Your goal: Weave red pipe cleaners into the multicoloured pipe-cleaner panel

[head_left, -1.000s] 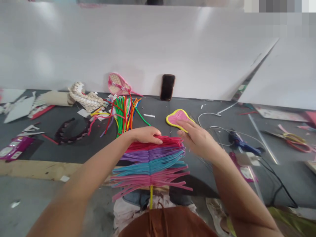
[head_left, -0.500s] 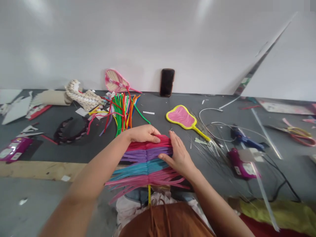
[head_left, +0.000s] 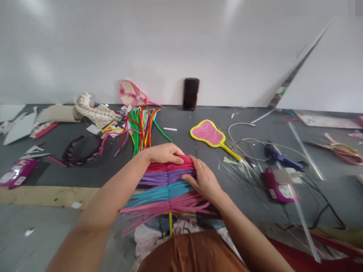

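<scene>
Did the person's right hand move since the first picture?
Yes. Judged against the yellow-rimmed pink paddle, the right hand has moved left and toward the person, onto the striped bundle.

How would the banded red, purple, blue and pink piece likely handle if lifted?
The banded piece shows thin strands, so it is probably light. Its pink ends splay loosely and may bend or snag. Gathered along a central line, the middle is likely firmer.

Brown garment (head_left: 215,251) with thin cords (head_left: 174,248)
</scene>
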